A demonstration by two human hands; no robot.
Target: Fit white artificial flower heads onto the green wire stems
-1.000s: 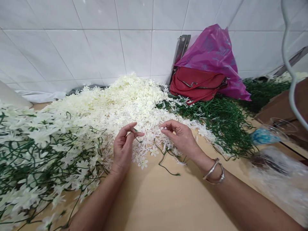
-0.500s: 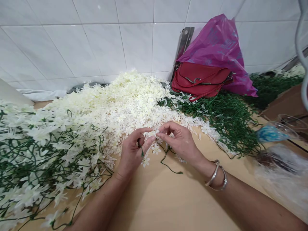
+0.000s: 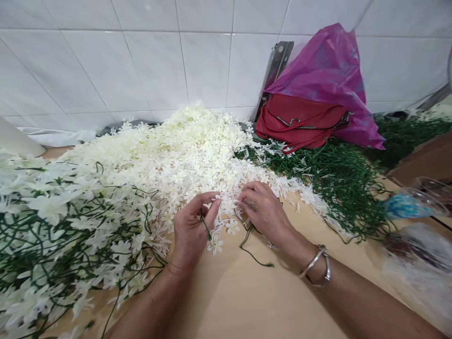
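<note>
My left hand (image 3: 191, 228) is closed, thumb and forefinger pinched at a small white piece. A thin green plastic stem (image 3: 205, 225) runs through its curled fingers. To the right, my right hand (image 3: 266, 213) has its thumb and fingers drawn together at the edge of the white flowers; what is between the fingertips is too small to make out. Loose white artificial flowers (image 3: 232, 227) lie on the table just below the gap between the hands. Close under my right hand, a green stem (image 3: 254, 258) lies on the wood.
White blossoms are heaped (image 3: 197, 136) against the tiled wall. Flowered green stems (image 3: 52, 235) cover the left side. Bare green stems (image 3: 339, 174) lie at right, below a red handbag (image 3: 300, 120) and purple plastic bag (image 3: 328, 66). Clear plastic (image 3: 420, 268) sits at the right edge.
My hands have moved apart: the fingertips nearly met before, and now a gap shows between them. The view has shifted slightly.
</note>
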